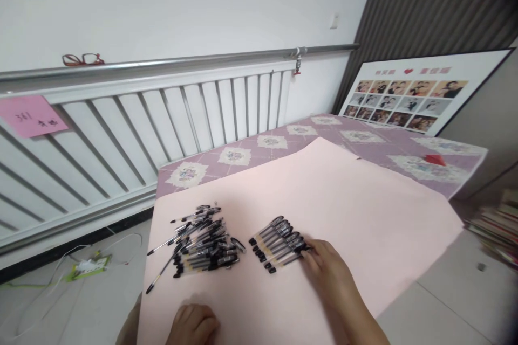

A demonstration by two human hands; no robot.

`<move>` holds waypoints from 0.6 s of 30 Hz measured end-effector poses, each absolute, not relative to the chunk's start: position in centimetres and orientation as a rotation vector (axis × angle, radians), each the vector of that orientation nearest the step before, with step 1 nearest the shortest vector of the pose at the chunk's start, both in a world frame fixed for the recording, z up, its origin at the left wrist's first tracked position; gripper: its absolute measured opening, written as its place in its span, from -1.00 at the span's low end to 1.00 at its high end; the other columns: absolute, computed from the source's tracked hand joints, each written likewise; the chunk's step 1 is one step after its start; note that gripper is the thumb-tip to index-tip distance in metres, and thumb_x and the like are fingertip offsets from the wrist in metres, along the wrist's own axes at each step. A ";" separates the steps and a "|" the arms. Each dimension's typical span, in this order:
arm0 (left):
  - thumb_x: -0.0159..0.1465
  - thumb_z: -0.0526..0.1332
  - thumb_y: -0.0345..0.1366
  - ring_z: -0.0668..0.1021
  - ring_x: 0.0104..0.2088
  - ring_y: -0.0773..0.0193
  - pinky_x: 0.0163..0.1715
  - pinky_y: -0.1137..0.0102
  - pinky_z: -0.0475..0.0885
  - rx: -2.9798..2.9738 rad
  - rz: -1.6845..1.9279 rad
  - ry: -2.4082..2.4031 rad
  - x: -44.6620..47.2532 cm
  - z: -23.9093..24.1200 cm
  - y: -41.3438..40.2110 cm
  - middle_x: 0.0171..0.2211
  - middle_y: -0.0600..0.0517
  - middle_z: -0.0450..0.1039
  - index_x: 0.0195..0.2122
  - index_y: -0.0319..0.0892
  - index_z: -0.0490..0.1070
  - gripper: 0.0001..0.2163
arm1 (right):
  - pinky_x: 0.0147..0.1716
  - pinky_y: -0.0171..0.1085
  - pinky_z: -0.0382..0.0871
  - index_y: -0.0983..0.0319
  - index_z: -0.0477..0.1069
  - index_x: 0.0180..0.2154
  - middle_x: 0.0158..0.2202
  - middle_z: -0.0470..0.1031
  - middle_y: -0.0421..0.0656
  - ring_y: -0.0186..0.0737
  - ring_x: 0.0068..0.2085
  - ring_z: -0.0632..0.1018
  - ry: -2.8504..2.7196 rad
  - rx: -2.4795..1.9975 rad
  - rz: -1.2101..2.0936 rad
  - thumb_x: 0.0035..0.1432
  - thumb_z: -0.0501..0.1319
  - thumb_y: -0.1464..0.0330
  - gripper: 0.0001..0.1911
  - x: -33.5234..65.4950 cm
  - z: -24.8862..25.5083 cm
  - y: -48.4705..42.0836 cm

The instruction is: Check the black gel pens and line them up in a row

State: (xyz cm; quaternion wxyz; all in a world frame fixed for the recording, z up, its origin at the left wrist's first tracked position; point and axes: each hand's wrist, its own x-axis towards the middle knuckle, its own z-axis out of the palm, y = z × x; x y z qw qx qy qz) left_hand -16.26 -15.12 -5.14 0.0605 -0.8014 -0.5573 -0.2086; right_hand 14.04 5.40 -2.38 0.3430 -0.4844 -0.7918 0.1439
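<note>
A loose pile of several black pens (200, 242) lies on a large pink paper sheet (364, 210). To its right is a neat row of several black pens (279, 242) laid side by side. My right hand (327, 269) rests flat on the sheet with its fingertips touching the row's capped ends. My left hand (194, 323) sits near the sheet's front edge, fingers curled under with nothing seen in them, a little below the loose pile.
The sheet lies on a table with a purple patterned cloth (364, 140). A white radiator (162, 113) runs along the wall, with red glasses (83, 59) on its rail. A framed photo board (408, 94) leans at the back right. Books (497, 226) are stacked on the right, cables (87, 267) on the floor.
</note>
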 end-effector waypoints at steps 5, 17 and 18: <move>0.20 0.04 -0.44 0.47 -0.37 0.26 -0.33 0.34 0.38 -2.430 -0.611 -1.760 -15.6 -5.0 -15.2 -0.37 0.00 0.45 -0.29 -0.11 0.40 -0.82 | -0.28 -0.18 0.42 0.16 0.38 -0.22 -0.28 0.49 -0.09 -0.13 -0.25 0.51 -2.108 -1.164 0.390 0.15 0.05 0.28 -0.80 11.0 -1.3 4.0; 0.18 0.05 -0.45 0.46 -0.38 0.26 -0.36 0.34 0.36 -2.358 -0.824 -1.758 -15.7 -5.7 -15.2 -0.38 -0.01 0.42 -0.26 -0.13 0.37 -0.82 | -0.26 -0.19 0.43 0.14 0.37 -0.23 -0.26 0.49 -0.09 -0.12 -0.21 0.51 -2.251 -0.891 0.478 0.20 0.02 0.31 -0.82 4.0 -0.8 1.9; 0.19 0.03 -0.45 0.46 -0.36 0.25 -0.36 0.33 0.37 -2.335 -0.885 -1.784 -15.6 -5.5 -15.3 -0.37 -0.03 0.41 -0.25 -0.14 0.36 -0.82 | -0.26 -0.19 0.43 0.14 0.37 -0.24 -0.25 0.49 -0.09 -0.12 -0.20 0.51 -2.253 -0.888 0.481 0.20 0.01 0.31 -0.82 3.9 -0.9 1.8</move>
